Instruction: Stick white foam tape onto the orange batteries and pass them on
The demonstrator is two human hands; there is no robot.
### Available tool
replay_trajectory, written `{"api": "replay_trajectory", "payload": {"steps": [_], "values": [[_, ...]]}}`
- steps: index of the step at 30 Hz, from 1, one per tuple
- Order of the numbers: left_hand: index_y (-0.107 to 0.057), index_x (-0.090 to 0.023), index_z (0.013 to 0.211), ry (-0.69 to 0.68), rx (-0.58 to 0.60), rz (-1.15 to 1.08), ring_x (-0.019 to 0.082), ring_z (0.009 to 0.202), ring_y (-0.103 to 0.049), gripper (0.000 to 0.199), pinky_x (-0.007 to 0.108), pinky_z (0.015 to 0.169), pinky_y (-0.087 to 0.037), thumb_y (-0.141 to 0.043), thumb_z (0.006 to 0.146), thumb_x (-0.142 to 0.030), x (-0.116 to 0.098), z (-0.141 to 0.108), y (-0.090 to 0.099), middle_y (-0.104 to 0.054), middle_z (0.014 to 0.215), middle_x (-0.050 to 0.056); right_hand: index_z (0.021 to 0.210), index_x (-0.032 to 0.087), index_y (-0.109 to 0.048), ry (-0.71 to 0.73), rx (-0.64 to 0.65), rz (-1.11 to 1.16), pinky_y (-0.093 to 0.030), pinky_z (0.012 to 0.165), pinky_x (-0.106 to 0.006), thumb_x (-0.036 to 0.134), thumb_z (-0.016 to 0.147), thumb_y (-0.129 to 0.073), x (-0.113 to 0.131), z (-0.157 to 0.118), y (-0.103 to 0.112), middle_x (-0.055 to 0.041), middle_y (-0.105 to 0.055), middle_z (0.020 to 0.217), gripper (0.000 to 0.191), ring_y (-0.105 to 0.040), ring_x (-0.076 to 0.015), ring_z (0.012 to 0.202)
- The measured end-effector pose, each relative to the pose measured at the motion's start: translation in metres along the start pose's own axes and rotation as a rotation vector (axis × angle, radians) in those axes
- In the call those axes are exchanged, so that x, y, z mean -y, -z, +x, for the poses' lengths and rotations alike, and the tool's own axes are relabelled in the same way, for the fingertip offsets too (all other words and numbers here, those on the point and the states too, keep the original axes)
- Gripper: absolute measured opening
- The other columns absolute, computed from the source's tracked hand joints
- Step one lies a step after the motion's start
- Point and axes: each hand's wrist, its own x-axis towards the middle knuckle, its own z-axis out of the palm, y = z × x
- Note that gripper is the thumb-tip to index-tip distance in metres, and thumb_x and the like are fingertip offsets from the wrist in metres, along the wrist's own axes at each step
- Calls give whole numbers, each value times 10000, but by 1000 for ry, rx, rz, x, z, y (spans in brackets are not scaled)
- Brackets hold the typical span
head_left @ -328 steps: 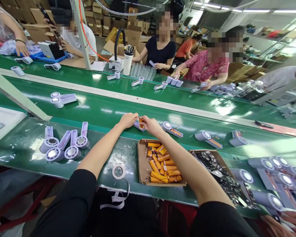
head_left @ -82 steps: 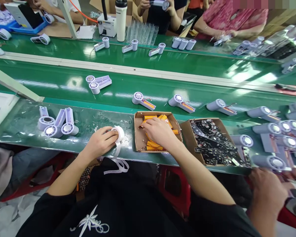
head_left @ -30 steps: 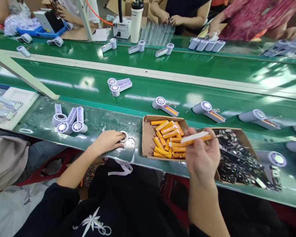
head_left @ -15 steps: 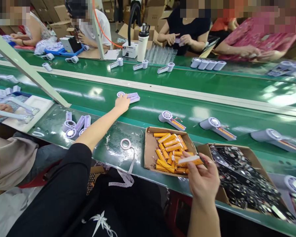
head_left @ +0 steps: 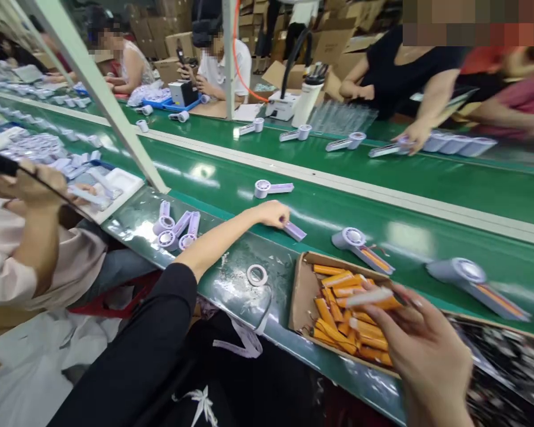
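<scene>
My left hand [head_left: 273, 214] reaches over the near side of the green belt, fingers closed round a lilac handheld-fan housing. Only the housing's open, hollow handle [head_left: 295, 231] shows; the round head is hidden by my hand. Just beyond it on the belt lies another lilac fan housing [head_left: 262, 189]. My right hand [head_left: 427, 344] pinches an orange battery [head_left: 390, 302] with a white strip [head_left: 368, 298] along it. That battery is above a cardboard box [head_left: 299, 290] of loose orange batteries [head_left: 333, 335].
Fan housings with orange batteries in their handles [head_left: 369, 258] lie to the right on the belt [head_left: 222, 204]. More housings [head_left: 167, 239] and a tape roll [head_left: 257, 275] rest on the bench. Black circuit parts [head_left: 507, 362] fill a box at right. Co-workers sit opposite and at left.
The view has swung left. My left hand has come nearer the bench edge with a fan housing, and another housing now shows behind it. My right hand still holds the battery.
</scene>
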Motion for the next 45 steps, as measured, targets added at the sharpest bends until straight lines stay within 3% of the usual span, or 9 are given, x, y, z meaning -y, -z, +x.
{"api": "replay_trajectory", "payload": {"steps": [4, 7, 11, 18, 26, 33, 39, 42, 45], "values": [[-807, -195, 973, 25, -14, -103, 192, 965, -714, 161, 243, 852, -506, -700, 901, -292, 3, 8, 4, -801, 1045, 29, 1344, 225, -625, 147, 252, -55, -676, 926, -442, 422, 874, -812, 10, 83, -55, -64, -840, 1107, 542, -819, -270, 1011], [-763, -155, 1080, 121, -91, -133, 220, 1011, -704, 248, 312, 907, -524, -582, 1019, -313, 0, 12, -3, -779, 1090, 88, 1410, 193, -585, 193, 501, -553, -626, 987, -388, 314, 965, -694, -1, 138, -97, -92, -832, 1137, 474, -797, -240, 1093], [-695, -152, 1174, 235, -134, -170, 223, 1077, -687, 307, 439, 995, -557, -596, 1063, -421, -6, 18, -16, -723, 1166, 91, 1400, 197, -629, 219, 661, -809, -599, 958, -359, 280, 982, -691, -20, 162, -131, -100, -833, 1088, 430, -794, -262, 1063], [-673, -159, 1254, 306, -119, -235, 235, 1128, -683, 344, 467, 1003, -587, -642, 1048, -433, -5, 30, -20, -693, 1254, 99, 1484, 271, -623, 265, 830, -1135, -570, 921, -453, 405, 1039, -619, -34, 157, -136, -173, -797, 1131, 464, -769, -382, 1071], [-679, -162, 1258, 346, -139, -200, 233, 1135, -689, 330, 461, 998, -601, -662, 1042, -409, -24, 24, -10, -694, 1271, 100, 1370, 202, -694, 347, 968, -1225, -541, 1026, -404, 419, 1037, -620, -25, 163, -150, -163, -742, 1286, 404, -710, -311, 1201], [-597, -112, 1335, 455, -336, -77, 343, 1261, -654, 331, 514, 1040, -551, -519, 1076, -302, -67, 24, 4, -678, 1341, 234, 1445, 188, -642, 423, 736, -1100, -432, 1199, -417, 300, 1078, -553, 9, 152, -117, -138, -622, 1528, 394, -572, -278, 1405], [-603, -242, 1439, 84, -433, -9, 312, 1344, -626, 460, 483, 1122, -542, -615, 994, -362, -78, -114, -58, -689, 1424, 132, 1333, 216, -722, 455, 720, -731, -462, 1196, -353, 307, 1056, -601, 28, 70, -49, -88, -724, 1410, 315, -633, -220, 1350], [-687, -359, 1347, -17, -403, 75, 318, 1323, -662, 474, 475, 1074, -604, -706, 882, -273, -68, -207, -103, -695, 1456, 41, 1224, 244, -776, 277, 720, -457, -558, 1081, -421, 370, 1046, -588, 20, 17, -13, -95, -792, 1259, 288, -725, -272, 1205], [-731, -386, 1263, -17, -485, 106, 257, 1196, -743, 452, 379, 960, -677, -602, 901, -146, -70, -251, -120, -736, 1392, -7, 1189, 256, -801, 129, 681, -349, -564, 1079, -435, 448, 1037, -568, 5, -16, -6, -115, -791, 1258, 338, -732, -300, 1205]]}}
